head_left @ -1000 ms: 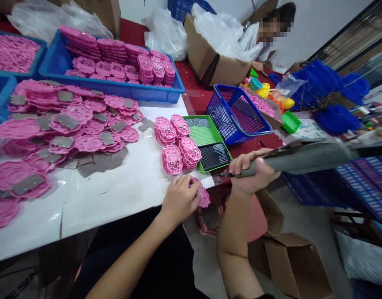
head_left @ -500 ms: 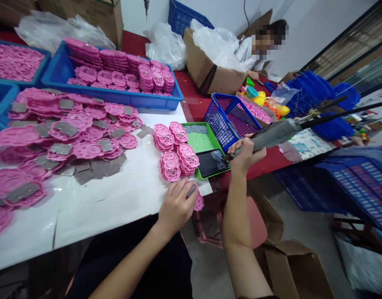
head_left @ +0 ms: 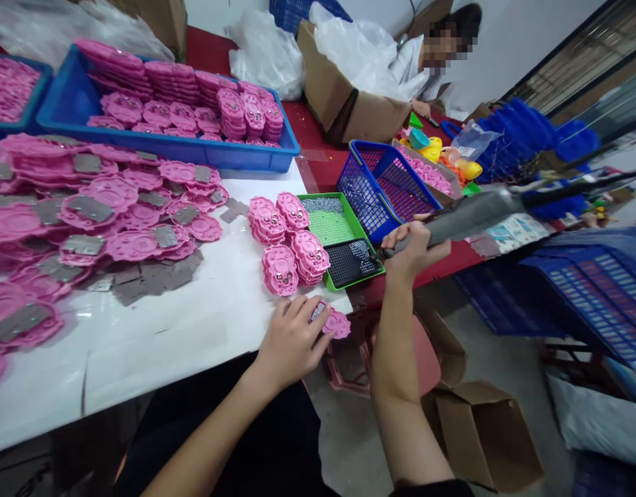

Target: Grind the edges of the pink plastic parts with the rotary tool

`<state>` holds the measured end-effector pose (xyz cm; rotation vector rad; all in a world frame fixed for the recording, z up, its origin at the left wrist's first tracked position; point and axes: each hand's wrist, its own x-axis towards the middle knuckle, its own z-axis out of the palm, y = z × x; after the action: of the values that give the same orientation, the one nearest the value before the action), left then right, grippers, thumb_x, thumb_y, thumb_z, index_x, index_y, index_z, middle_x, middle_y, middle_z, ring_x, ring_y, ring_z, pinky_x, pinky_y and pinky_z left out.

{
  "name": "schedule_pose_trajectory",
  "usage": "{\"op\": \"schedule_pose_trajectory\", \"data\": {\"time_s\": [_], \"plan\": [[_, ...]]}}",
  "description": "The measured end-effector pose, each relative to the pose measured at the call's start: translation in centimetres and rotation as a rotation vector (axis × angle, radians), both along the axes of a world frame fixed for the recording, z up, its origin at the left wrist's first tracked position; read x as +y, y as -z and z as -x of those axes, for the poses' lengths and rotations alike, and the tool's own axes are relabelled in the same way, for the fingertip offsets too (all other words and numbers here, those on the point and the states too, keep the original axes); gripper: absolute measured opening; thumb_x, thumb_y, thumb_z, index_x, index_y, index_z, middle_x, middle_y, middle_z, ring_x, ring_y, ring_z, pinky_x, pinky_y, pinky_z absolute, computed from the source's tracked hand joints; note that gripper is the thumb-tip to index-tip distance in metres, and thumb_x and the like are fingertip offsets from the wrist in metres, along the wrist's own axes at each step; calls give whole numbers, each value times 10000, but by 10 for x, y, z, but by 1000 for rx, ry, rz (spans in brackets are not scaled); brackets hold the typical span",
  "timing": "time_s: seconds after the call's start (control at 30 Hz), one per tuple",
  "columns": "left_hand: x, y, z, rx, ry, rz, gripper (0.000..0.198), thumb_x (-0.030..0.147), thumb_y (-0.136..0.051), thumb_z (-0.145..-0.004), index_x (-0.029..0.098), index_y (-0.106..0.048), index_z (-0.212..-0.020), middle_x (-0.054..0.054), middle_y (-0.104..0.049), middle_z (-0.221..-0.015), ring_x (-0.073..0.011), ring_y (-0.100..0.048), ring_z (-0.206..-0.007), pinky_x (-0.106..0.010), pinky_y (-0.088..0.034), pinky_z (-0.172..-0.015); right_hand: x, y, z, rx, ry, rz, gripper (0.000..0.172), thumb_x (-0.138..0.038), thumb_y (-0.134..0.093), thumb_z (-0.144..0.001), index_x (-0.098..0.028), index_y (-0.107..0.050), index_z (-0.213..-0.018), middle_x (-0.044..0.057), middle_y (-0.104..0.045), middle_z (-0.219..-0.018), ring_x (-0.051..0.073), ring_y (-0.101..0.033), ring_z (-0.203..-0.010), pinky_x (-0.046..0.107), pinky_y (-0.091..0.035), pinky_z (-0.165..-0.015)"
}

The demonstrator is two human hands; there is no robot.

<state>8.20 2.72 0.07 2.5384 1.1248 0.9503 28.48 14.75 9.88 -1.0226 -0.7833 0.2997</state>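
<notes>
My left hand [head_left: 291, 338] is closed on a pink plastic part [head_left: 338, 323] at the front edge of the white-covered table; a grey plate shows between the fingers. In my right hand [head_left: 411, 250] is a grey electric screwdriver [head_left: 465, 215], held aslant with its cable running off to the right. Its tip is at the right edge of a black perforated screw tray [head_left: 341, 276], where small screws lie. That tray sits inside a green tray [head_left: 362, 219] with more screws at its far end. Small stacks of pink parts [head_left: 310, 254] stand just beyond my left hand.
A heap of pink parts with grey plates [head_left: 97, 203] covers the left of the table. Behind it, a blue tray [head_left: 167, 148] holds stacked pink parts. A blue basket [head_left: 369, 200] stands behind the green tray. Across the table a person [head_left: 408, 65] sits beside a cardboard box [head_left: 325, 83].
The pink part in my left hand has turned and juts further right. My right hand stays near the screw tray with the screwdriver. The whole view has shifted slightly.
</notes>
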Motion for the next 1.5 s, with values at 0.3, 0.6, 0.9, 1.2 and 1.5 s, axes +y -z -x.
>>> {"op": "schedule_pose_trajectory", "data": {"time_s": [0.3, 0.6, 0.9, 1.2, 1.5], "plan": [[1, 5, -1, -77, -45, -5, 365, 448, -750, -957, 180, -704, -1200, -102, -753, -1176, -280, -644, -1048, -410, -455, -860, -96, -4, 50, -92, -489, -3, 82, -285, -658, -805, -284, -642, -886, -105, -460, -485, 96, -372, -308, 239, -387, -312], [1, 6, -2, -96, -55, -43, 265, 396, -708, -997, 176, -713, -1146, -93, -760, -1117, -267, -652, -1016, -410, -449, -840, -109, 14, 65, -83, -576, 128, 155, -358, -653, -842, -269, -530, -811, -102, -421, -506, 94, -375, -345, 231, -392, -363], [4, 4, 6, -9, 19, -46, 359, 290, -811, -916, 164, -677, -1225, -103, -746, -1175, -275, -653, -1044, -412, -494, -853, -113, 22, 67, -115, -519, 175, 256, -443, -664, -827, -273, -475, -801, -107, -393, -500, 104, -350, -342, 258, -371, -342], [3, 8, 5, -29, 15, -99, 247, 293, -690, -1007, 159, -666, -1213, -118, -743, -1155, -265, -657, -1034, -402, -523, -852, -112, 20, 70, -188, -678, 54, 115, -338, -647, -925, -286, -555, -879, -102, -459, -537, 101, -385, -352, 252, -395, -355], [0, 17, 1, -30, 18, -57, 212, 261, -650, -1026, 193, -656, -1226, -114, -733, -1236, -261, -633, -1053, -410, -511, -879, -104, 20, 68, -88, -792, 104, 185, -356, -737, -879, -274, -586, -947, -118, -484, -527, 78, -395, -344, 213, -388, -348]]}}
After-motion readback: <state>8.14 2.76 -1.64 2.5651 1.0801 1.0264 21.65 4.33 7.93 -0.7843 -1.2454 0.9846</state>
